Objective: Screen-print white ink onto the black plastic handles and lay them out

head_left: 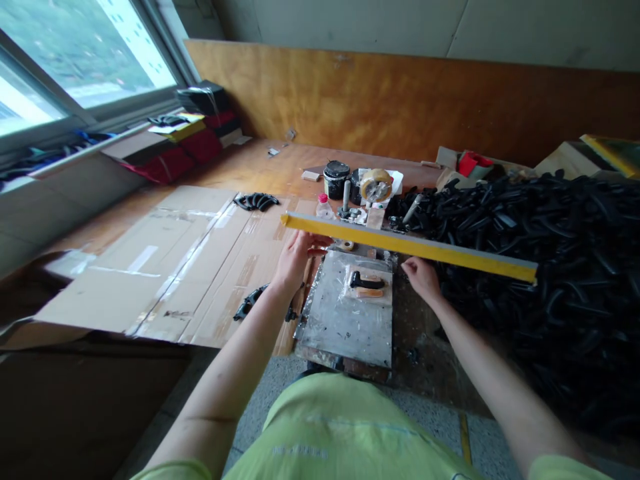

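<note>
Okay, black curved piece (367, 283) is lying on metal plate (343, 320); yellow bar (410, 247) is partly hiding left hand (296, 257), half-curled right hand (420, 275) is hovering near black heap (565, 287), can't tell either grip

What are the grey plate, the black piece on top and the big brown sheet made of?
Grey plate: probably metal, dull and scuffed. Black piece: maybe plastic or rubber, slightly shiny. Brown sheet: looks like cardboard, matt, creased, taped.

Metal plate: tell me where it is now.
In the head view, the metal plate lies just below and right of centre, between the flattened cardboard on its left and the pile of black parts on its right.
</note>
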`<move>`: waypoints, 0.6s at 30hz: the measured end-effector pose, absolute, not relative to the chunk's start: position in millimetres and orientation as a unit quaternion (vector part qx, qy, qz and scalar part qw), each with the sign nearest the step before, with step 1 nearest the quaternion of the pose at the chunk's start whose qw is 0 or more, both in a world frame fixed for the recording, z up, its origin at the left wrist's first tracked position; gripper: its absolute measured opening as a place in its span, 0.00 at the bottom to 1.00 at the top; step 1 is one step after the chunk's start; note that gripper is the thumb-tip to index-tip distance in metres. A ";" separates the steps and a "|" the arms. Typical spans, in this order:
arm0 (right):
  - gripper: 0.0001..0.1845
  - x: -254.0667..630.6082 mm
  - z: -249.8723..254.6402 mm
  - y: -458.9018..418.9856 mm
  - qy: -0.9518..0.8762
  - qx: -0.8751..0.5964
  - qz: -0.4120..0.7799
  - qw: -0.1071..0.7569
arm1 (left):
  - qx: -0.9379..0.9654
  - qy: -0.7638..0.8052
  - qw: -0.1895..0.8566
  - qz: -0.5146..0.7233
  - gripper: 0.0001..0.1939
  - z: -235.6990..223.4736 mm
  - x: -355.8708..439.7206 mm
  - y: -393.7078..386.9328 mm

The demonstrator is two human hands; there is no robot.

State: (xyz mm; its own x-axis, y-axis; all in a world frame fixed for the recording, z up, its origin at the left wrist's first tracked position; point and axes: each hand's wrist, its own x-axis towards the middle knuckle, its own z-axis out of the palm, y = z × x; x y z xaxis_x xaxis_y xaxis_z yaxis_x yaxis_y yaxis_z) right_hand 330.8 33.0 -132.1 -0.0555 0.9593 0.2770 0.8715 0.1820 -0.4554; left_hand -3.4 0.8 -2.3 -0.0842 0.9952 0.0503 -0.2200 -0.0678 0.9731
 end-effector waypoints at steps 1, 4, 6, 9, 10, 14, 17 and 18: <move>0.12 320.2 -143.6 20.5 -0.755 -0.598 0.091 0.254 | 0.428 0.451 0.520 0.586 0.25 -1.7 -0.8 5.2; 0.14 286.6 -163.2 -3.5 -0.833 -0.502 0.087 0.217 | 0.406 0.471 0.518 0.587 0.28 -13.7 2.9 -0.6; 0.11 274.0 -162.0 -5.5 -0.848 -0.484 0.082 0.200 | 0.390 0.496 0.533 0.563 0.30 -32.9 4.3 -20.8; 0.07 267.4 -144.5 0.5 -0.861 -0.457 0.105 0.196 | 0.373 0.537 0.603 0.456 0.32 -70.0 11.1 -65.2; 0.07 265.0 -136.5 1.0 -0.865 -0.445 0.113 0.201 | 0.365 0.544 0.629 0.418 0.32 -81.6 15.6 -80.2; 0.10 242.5 -107.6 -20.7 -0.876 -0.406 0.111 0.237 | 0.287 0.539 0.696 0.378 0.35 -107.4 40.8 -121.4; 0.13 219.8 -99.0 -54.3 -0.899 -0.353 0.091 0.244 | 0.223 0.518 0.682 0.466 0.32 -102.5 56.7 -128.5; 0.15 214.1 -98.8 -64.9 -0.906 -0.335 0.085 0.245 | 0.210 0.514 0.668 0.495 0.31 -98.5 59.5 -127.9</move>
